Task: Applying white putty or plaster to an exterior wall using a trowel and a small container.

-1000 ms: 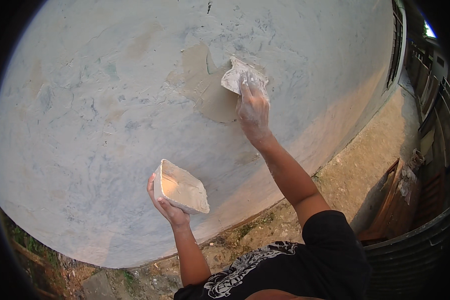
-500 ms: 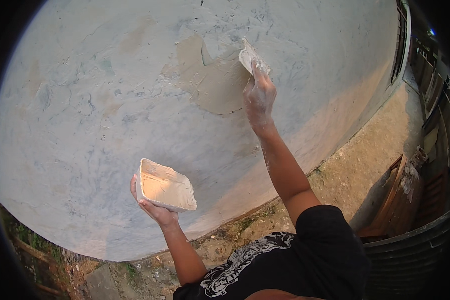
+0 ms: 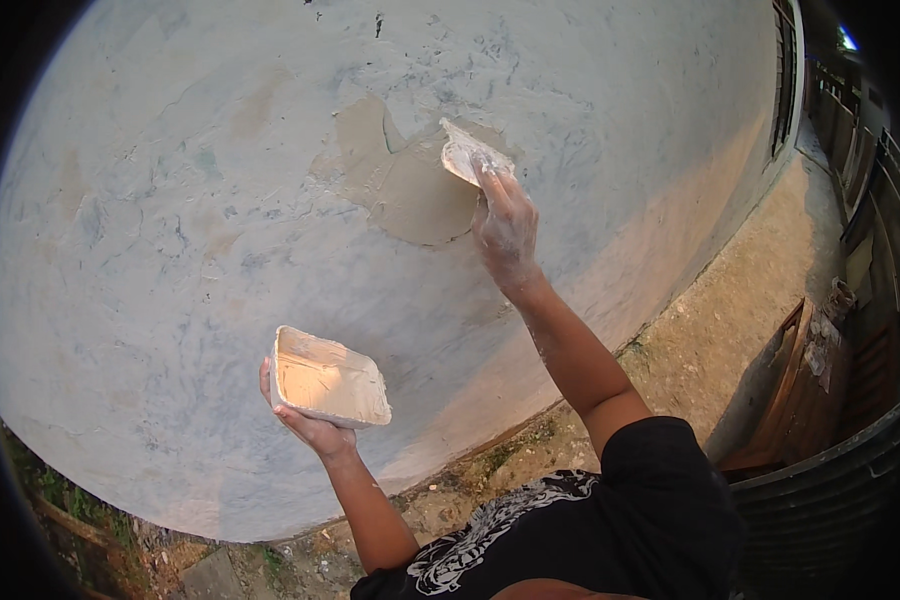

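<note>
My right hand (image 3: 507, 225) is closed on a putty-smeared flat scraper (image 3: 467, 154), held against or very near the wall (image 3: 220, 180). Beside and below the scraper spreads a smooth beige patch of filler (image 3: 410, 195) on the pale, mottled wall surface. Lower and to the left, my left hand (image 3: 315, 430) grips a white rectangular tub (image 3: 335, 402) from beneath and along its left side. Creamy filler coats the inside of this tilted tub. White smears cover the fingers of my right hand.
A dirt strip (image 3: 730, 290) runs along the foot of the wall. To the right lie a wooden panel (image 3: 785, 400) and dark corrugated sheeting (image 3: 820, 500). A barred window (image 3: 785, 80) sits at the wall's far right. Rubble and weeds (image 3: 80, 500) line the lower left.
My right hand and the scraper have moved left and down across the beige patch, and the scraper is tilted flatter. The left hand holds the tub in nearly the same place.
</note>
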Action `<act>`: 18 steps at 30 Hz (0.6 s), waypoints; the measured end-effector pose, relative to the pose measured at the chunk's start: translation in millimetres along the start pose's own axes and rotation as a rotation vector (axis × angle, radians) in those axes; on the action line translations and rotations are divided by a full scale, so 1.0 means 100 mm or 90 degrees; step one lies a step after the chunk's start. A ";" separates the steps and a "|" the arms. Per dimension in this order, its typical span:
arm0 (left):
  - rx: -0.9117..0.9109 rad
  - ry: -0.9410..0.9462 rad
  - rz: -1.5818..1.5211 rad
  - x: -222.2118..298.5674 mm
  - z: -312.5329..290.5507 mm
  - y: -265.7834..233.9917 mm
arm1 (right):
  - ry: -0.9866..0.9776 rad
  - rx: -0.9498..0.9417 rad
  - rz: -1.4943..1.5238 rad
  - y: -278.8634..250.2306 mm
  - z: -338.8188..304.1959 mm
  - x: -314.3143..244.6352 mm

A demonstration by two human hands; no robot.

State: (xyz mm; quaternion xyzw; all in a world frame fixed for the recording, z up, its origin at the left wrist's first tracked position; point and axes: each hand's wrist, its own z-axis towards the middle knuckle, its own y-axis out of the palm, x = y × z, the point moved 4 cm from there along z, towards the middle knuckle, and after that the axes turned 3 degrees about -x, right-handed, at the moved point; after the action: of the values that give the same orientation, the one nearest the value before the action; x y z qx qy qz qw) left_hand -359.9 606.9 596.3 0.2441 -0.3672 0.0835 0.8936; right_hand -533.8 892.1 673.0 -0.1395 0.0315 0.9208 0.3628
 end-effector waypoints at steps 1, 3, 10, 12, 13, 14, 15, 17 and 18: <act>-0.006 0.003 -0.016 -0.02 0.00 0.01 | 0.013 -0.017 -0.018 0.01 0.08 0.12; -0.014 0.005 -0.017 -0.05 0.00 0.01 | 0.001 -0.032 -0.015 0.10 0.08 0.21; -0.003 -0.009 -0.040 -0.14 0.02 0.00 | -0.130 -0.194 0.055 0.18 -0.62 -0.39; -0.005 -0.015 -0.044 -0.10 0.00 0.02 | -0.106 -0.232 0.102 0.08 -0.51 -0.42; -0.003 -0.015 -0.049 -0.09 0.00 0.04 | -0.077 -0.184 0.078 0.01 -0.35 -0.33; -0.002 -0.017 -0.048 -0.09 0.00 0.03 | -0.050 -0.136 0.054 -0.05 -0.19 -0.23; 0.001 -0.020 -0.056 -0.10 0.01 0.04 | -0.024 -0.076 0.043 -0.12 -0.01 -0.09; 0.005 -0.025 -0.061 -0.11 0.01 0.05 | 0.003 -0.019 0.033 -0.15 0.24 0.18; 0.013 -0.026 -0.070 -0.12 0.01 0.04 | 0.023 -0.022 0.026 -0.14 0.34 0.30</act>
State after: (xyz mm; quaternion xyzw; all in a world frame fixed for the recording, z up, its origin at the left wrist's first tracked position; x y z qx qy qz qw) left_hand -370.3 609.6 590.3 0.2744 -0.3705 0.0329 0.8868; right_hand -553.1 926.9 697.6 -0.1617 0.0250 0.9258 0.3407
